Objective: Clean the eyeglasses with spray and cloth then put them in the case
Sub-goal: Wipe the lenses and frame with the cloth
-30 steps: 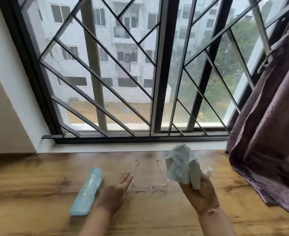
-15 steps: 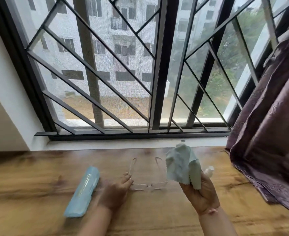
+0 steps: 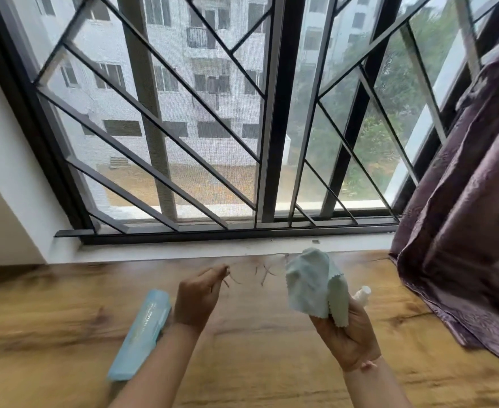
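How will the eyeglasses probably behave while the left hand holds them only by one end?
Probably light: the left hand holds the eyeglasses with just a pinch at one end. Likely fragile and bendy, since the frame looks very thin. The clear lenses may smudge if touched bare; the cloth in the right hand seems safer.
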`<act>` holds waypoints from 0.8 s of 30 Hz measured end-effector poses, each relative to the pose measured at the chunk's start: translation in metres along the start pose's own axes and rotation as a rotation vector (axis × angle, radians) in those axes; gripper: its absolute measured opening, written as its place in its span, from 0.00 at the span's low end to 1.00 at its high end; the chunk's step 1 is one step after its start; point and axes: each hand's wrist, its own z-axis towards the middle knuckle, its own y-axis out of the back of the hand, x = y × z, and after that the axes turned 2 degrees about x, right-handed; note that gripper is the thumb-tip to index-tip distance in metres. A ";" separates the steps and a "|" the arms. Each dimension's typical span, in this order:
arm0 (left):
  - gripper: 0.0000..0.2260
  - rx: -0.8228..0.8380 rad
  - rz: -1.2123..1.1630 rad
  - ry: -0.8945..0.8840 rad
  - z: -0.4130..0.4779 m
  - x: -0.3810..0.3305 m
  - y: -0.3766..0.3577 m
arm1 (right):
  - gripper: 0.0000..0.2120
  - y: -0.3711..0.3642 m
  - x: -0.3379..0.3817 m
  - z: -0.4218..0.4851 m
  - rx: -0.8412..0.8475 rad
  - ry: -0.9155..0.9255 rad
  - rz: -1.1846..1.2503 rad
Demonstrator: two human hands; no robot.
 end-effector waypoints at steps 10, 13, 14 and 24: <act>0.06 -0.267 0.012 0.056 0.028 -0.041 0.005 | 0.18 -0.013 -0.021 0.006 -0.083 -0.032 0.038; 0.07 -0.242 0.009 -0.001 0.029 -0.057 0.005 | 0.22 -0.031 -0.035 0.017 -0.134 0.014 -0.059; 0.07 -0.227 0.013 -0.023 0.029 -0.062 0.005 | 0.19 -0.042 -0.038 0.019 -0.161 0.006 -0.111; 0.12 -0.145 -0.017 -0.124 0.028 -0.091 0.016 | 0.12 -0.085 -0.050 0.041 -0.410 0.226 -0.326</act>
